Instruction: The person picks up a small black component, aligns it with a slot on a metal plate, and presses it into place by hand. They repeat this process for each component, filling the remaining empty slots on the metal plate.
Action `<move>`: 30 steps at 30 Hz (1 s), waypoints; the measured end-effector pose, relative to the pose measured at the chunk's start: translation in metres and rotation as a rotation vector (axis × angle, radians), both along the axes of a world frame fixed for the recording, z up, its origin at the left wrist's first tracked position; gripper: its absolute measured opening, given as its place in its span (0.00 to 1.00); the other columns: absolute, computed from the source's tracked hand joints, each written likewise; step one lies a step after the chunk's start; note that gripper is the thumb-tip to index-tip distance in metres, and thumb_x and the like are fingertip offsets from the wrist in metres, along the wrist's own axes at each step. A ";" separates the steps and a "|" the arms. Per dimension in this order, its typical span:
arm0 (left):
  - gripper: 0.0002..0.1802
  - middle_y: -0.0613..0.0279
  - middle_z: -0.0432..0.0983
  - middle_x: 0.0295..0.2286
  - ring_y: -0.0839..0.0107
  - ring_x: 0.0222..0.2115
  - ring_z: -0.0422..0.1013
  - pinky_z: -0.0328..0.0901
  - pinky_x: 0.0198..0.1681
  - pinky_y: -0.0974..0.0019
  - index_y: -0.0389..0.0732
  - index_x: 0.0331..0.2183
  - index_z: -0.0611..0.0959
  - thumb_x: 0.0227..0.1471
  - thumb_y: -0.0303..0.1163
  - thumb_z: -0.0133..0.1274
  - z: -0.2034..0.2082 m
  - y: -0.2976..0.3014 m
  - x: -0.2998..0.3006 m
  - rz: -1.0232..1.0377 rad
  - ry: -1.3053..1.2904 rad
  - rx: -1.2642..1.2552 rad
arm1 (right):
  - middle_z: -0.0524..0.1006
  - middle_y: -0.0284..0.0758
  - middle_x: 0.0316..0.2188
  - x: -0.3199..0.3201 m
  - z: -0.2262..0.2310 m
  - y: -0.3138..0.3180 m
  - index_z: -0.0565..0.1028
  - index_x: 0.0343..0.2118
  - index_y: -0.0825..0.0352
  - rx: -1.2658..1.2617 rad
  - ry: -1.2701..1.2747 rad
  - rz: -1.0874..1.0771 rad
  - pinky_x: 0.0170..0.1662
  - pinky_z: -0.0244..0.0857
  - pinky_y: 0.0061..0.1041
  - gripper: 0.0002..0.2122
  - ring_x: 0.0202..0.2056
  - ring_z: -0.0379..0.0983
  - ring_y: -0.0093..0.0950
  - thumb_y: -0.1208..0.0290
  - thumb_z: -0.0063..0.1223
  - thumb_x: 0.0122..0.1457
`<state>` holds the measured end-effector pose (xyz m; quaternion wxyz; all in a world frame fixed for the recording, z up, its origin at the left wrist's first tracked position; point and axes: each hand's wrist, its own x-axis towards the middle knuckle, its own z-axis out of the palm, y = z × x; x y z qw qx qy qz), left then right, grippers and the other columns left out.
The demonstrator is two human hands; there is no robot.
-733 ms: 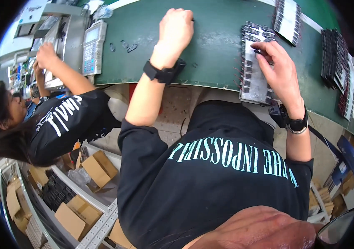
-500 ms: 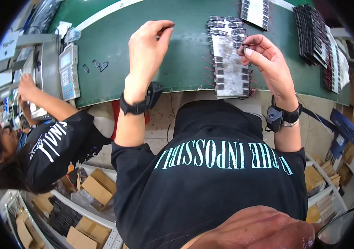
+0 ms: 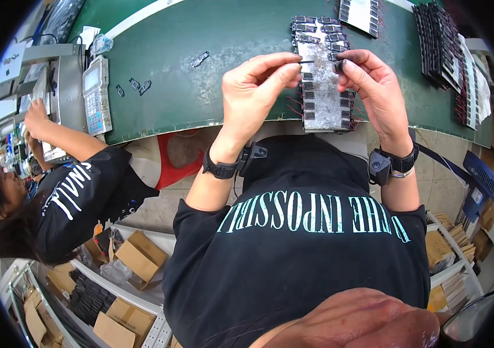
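My left hand (image 3: 259,84) pinches a thin black strip (image 3: 307,61) between thumb and forefinger, over the left edge of a long metal plate (image 3: 327,95). Facing it, my right hand (image 3: 376,81) grips a small black part (image 3: 339,66) at its fingertips, above the plate's right side. Fingers partly cover that part, so its exact kind is hard to make out. Along both long sides of the plate sit rows of small black rectangular parts (image 3: 307,39), with thin red wires sticking out near the lower end. The plate's middle is bare, stained metal.
Loose black parts lie on the green table (image 3: 166,98), one (image 3: 200,58) left of my hand and several (image 3: 135,84) by a grey keypad device (image 3: 94,95). Another loaded plate (image 3: 360,16) and stacked black strips (image 3: 437,49) stand right. A co-worker (image 3: 79,191) sits left.
My left hand has moved right to the plate and now shows a black strip in its pinch. A loose black part is visible where that hand was. My right hand stays nearly in place.
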<state>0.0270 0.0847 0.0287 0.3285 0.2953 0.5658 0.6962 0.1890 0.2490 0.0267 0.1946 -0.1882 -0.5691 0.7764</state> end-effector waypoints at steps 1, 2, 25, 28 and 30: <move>0.08 0.59 0.83 0.34 0.74 0.32 0.79 0.74 0.38 0.74 0.32 0.38 0.86 0.53 0.22 0.60 -0.005 0.001 0.003 0.003 0.057 0.003 | 0.80 0.34 0.37 0.000 0.001 -0.003 0.75 0.45 0.69 -0.028 -0.003 0.002 0.44 0.71 0.20 0.09 0.35 0.76 0.20 0.72 0.53 0.65; 0.08 0.59 0.83 0.34 0.74 0.32 0.80 0.75 0.39 0.73 0.32 0.38 0.85 0.53 0.22 0.61 -0.006 0.002 0.006 0.005 0.114 0.006 | 0.80 0.33 0.36 -0.001 0.003 -0.006 0.75 0.45 0.69 -0.055 -0.005 0.004 0.43 0.71 0.19 0.09 0.35 0.76 0.20 0.72 0.53 0.65; 0.17 0.54 0.84 0.35 0.72 0.36 0.81 0.75 0.40 0.71 0.31 0.45 0.82 0.52 0.23 0.61 -0.021 0.003 0.007 -0.009 0.334 -0.096 | 0.76 0.25 0.35 -0.024 0.003 -0.036 0.77 0.42 0.68 0.314 -0.120 -0.107 0.40 0.64 0.13 0.07 0.36 0.69 0.12 0.75 0.57 0.62; 0.16 0.54 0.84 0.34 0.72 0.35 0.81 0.75 0.39 0.71 0.32 0.45 0.82 0.52 0.23 0.61 -0.021 0.002 0.005 0.010 0.372 -0.086 | 0.76 0.24 0.35 -0.026 0.004 -0.035 0.77 0.42 0.68 0.339 -0.164 -0.090 0.39 0.63 0.12 0.07 0.36 0.69 0.11 0.75 0.58 0.61; 0.16 0.55 0.84 0.34 0.73 0.35 0.81 0.75 0.39 0.71 0.32 0.44 0.82 0.52 0.23 0.61 -0.021 0.001 0.002 -0.006 0.376 -0.091 | 0.76 0.24 0.35 -0.027 0.004 -0.032 0.77 0.42 0.68 0.368 -0.229 -0.067 0.39 0.63 0.12 0.07 0.36 0.69 0.10 0.76 0.59 0.61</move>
